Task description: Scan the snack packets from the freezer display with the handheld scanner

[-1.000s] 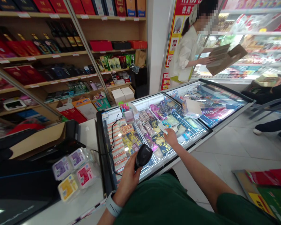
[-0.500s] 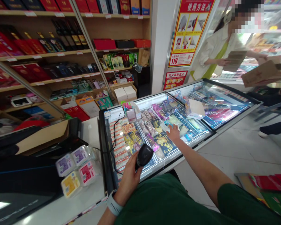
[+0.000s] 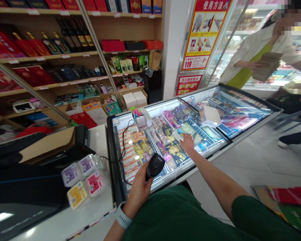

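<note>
A black handheld barcode scanner (image 3: pixel 156 165) is gripped in my left hand (image 3: pixel 139 184), fingers wrapped around its handle, its head raised over the freezer glass. My right hand (image 3: pixel 188 144) reaches over the chest freezer (image 3: pixel 171 176), fingers stretched out and apart. Its fingertips are at a small whitish sheet or packet (image 3: pixel 177 136), too unclear to name. Beneath the glass, bagged frozen goods lie in white wire baskets (image 3: pixel 154 143). The scanner's black cable (image 3: pixel 122 147) appears to run across the freezer's left end.
Clear-lidded food tubs (image 3: pixel 86 182) sit on the white counter (image 3: pixel 96 139) at my left, beside an open cardboard box (image 3: pixel 50 144). A white carton (image 3: pixel 210 116) stands on the freezer. Shelves (image 3: pixel 130 30) line the back. A person (image 3: pixel 256 60) at right holds flat cardboard.
The person at right has shifted rightward, and the large tilted carton near them no longer shows. My hands stay almost the same, with the view drifting slightly.
</note>
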Demonstrator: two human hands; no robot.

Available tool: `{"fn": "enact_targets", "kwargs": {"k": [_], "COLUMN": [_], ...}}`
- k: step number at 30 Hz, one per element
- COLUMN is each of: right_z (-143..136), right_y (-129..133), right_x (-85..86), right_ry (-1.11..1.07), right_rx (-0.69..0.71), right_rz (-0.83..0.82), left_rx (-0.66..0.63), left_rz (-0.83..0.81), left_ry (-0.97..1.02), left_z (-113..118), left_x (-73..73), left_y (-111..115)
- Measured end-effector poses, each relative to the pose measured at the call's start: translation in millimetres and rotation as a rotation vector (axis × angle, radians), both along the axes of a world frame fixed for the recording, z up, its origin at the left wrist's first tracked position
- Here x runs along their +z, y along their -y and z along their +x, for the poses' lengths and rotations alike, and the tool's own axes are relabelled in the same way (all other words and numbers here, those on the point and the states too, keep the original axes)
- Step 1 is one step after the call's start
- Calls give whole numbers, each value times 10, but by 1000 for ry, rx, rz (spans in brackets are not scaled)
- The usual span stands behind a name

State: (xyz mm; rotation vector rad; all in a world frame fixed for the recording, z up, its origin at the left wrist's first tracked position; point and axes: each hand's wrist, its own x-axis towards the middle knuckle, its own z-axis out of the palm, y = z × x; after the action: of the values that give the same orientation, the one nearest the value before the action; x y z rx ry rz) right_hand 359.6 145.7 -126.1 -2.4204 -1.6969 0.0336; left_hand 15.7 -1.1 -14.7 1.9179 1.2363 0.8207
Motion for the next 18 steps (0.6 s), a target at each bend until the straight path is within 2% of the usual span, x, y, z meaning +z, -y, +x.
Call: {"fn": "enact_targets", "kwargs": {"k": [10, 18], "right_z": [37, 14], "right_y": [48, 110], "right_x": [-13, -51], "right_ry": [-100, -120], "right_rx": [13, 15], "right_rz": [29, 80], "left_rx": [14, 40], "left_rz": [-8, 4], "left_ry": [13, 29], "left_z": [-27, -28], "left_x": [2, -68], "left_y": [3, -1]}}
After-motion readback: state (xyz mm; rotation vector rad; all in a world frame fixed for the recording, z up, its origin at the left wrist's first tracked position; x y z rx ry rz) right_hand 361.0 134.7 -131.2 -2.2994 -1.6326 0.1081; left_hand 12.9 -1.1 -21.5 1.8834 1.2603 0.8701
